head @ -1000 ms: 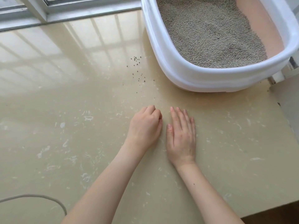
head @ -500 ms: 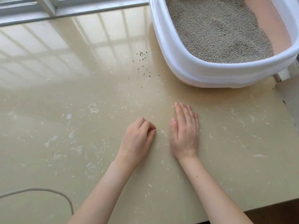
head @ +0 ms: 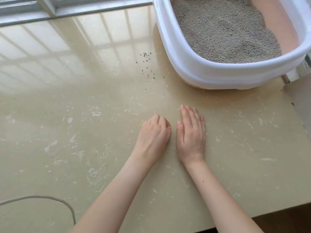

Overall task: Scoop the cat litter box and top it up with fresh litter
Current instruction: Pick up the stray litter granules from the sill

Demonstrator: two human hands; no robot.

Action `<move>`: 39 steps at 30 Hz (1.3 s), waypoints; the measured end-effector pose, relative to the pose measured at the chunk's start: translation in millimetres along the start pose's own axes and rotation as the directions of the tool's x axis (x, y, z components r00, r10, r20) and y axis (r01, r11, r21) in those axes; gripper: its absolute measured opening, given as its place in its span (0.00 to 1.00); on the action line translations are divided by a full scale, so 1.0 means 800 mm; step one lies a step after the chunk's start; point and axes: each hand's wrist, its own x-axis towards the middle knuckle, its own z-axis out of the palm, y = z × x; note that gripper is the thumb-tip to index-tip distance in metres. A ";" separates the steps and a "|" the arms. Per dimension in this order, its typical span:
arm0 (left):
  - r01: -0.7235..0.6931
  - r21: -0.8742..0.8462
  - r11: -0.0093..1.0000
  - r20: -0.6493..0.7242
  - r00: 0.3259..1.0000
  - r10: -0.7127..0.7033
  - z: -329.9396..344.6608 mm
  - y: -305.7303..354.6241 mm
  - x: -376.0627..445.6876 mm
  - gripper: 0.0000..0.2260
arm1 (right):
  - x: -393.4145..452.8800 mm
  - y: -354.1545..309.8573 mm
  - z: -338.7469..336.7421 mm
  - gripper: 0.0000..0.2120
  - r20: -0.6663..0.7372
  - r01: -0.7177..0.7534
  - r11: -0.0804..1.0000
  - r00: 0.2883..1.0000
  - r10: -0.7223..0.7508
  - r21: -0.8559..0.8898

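The white litter box [head: 193,71] stands at the upper right on the beige floor, and grey litter [head: 223,31] covers most of its pink inside. Several spilled granules [head: 147,64] lie on the floor just left of the box. My left hand [head: 154,132] rests on the floor with its fingers curled under; nothing shows in it. My right hand [head: 191,133] lies flat, palm down, right beside it. Both hands are well in front of the box and below the spilled granules.
A window frame [head: 50,9] runs along the top left. A grey cable [head: 50,198] loops across the floor at the lower left. The floor tile ends at a dark edge [head: 286,216] at the lower right, and a raised ledge [head: 301,98] sits right of the box.
My left hand slid back and to the left, away from the right hand, then returned beside it with fingers still curled. The right hand stayed flat on the floor.
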 end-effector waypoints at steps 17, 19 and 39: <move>-0.064 -0.033 0.997 -0.192 0.980 0.057 -0.039 0.036 0.026 0.10 | 0.031 -0.038 -0.036 0.23 0.604 -0.503 -0.352 0.738 0.300 0.790; -0.118 -0.018 0.993 -0.248 0.962 0.110 -0.050 0.043 0.028 0.10 | 0.045 -0.047 -0.034 0.28 0.719 -0.550 -0.566 0.685 0.115 0.614; 0.360 -0.277 0.891 -0.115 0.908 -0.403 -0.030 -0.088 0.100 0.04 | 0.111 -0.030 0.009 0.22 0.681 -0.592 -0.525 0.732 -0.032 0.612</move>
